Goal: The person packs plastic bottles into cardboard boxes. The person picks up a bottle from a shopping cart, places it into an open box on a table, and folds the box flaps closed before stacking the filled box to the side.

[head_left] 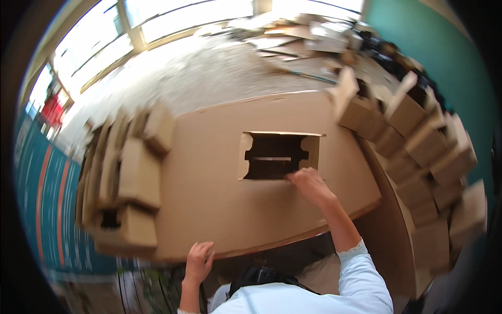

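Observation:
An open cardboard box [312, 152] stands on a large brown cardboard-covered worktop [209, 157]. Its dark inside shows from above, with a notched flap at the left and right ends and a pale strip of light low in the middle. My right hand [309, 184] is at the box's near right edge, fingers curled in and closed on the rim; motion blurs the fingertips. Over the near edge of the worktop, well apart from the box, hovers my left hand [198, 260], its fingers loosely bent, thumb apart, with nothing in them.
Folded cardboard boxes [138, 172] are stacked along the worktop's left end. More boxes [418, 141] stand in rows at the right. Behind lie a heap of flat cardboard [282, 42] and a long blue stick [311, 76] on the floor. A teal wall [434, 47] closes the right side.

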`<state>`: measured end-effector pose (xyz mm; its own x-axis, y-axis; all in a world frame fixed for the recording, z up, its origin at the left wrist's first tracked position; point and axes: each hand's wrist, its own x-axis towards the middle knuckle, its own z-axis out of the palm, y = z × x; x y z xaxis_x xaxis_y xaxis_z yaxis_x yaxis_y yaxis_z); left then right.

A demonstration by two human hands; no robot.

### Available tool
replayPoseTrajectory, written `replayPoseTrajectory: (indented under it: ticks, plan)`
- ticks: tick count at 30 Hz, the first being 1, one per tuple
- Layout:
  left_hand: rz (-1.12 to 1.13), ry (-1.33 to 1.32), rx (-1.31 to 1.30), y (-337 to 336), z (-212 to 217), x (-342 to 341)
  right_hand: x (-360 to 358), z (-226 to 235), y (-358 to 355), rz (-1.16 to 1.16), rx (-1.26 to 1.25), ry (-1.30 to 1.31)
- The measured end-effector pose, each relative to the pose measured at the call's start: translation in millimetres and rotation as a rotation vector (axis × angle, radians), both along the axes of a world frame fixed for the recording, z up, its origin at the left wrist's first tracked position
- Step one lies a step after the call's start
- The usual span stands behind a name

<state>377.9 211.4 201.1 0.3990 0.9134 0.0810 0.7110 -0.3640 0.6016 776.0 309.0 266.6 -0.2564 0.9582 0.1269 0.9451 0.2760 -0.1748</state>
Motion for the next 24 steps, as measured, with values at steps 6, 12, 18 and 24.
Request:
replayPoseTrajectory:
  ticks: [6, 12, 18, 24]
  plan:
    - [0.245, -0.049, 0.064, -63.7, 4.6, -68.2, -149.2, 12.2, -7.2, 0.48, -0.15, 0.286]
    - [0.714, -0.007, 0.127, -172.4, -14.9, -131.4, -213.5, 29.7, -22.4, 0.578, -0.333, 0.306]
    - [1.462, -0.069, 0.023, -296.6, -38.1, -256.6, -229.5, 22.5, -23.7, 0.666, 0.066, 0.111]
    - [1.408, 0.245, -0.813, -420.5, -181.7, -383.7, -205.6, 23.2, -9.6, 0.142, -0.435, 0.025]
